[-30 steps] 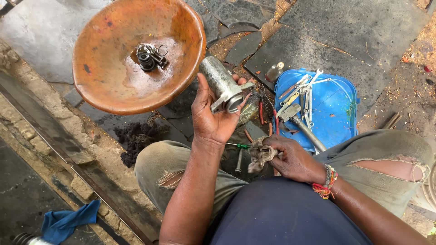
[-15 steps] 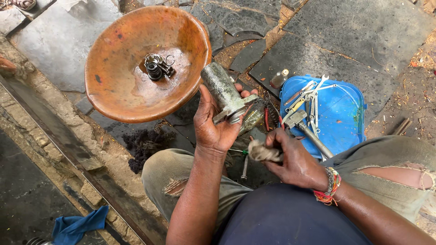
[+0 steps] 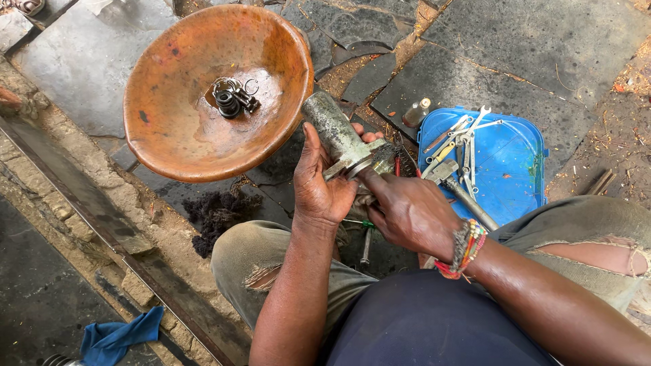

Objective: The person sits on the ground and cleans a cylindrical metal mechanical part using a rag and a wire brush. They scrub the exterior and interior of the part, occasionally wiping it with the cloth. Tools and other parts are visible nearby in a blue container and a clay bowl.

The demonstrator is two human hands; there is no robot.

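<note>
Left hand point(image 3: 320, 186): wrapped around the lower end of a grimy metal cylinder point(image 3: 333, 131), fingers clamped on it, thumb up along its side.
Cylinder position: raised over the lap, upper end tilted toward the rim of the rusty orange bowl point(image 3: 163, 146), flanged end down by the palms.
Right hand point(image 3: 405, 209): closed in against the flanged end, fingertips pinched there; whatever lies between them hidden, probably a small part.
Bowl contents: springs and rings point(image 3: 231, 97) in a shallow film of liquid.
Right of the hands: blue lid point(image 3: 519, 166) carrying spanners point(image 3: 464, 139); small bottle point(image 3: 415, 112) just beside it.
Ground: cracked stone slabs, blue rag point(image 3: 119, 337) at lower left.
Working note: best done with the cylinder held rigid in the left grip, the fitting turned or seated squarely, loose pieces kept over the lap.
</note>
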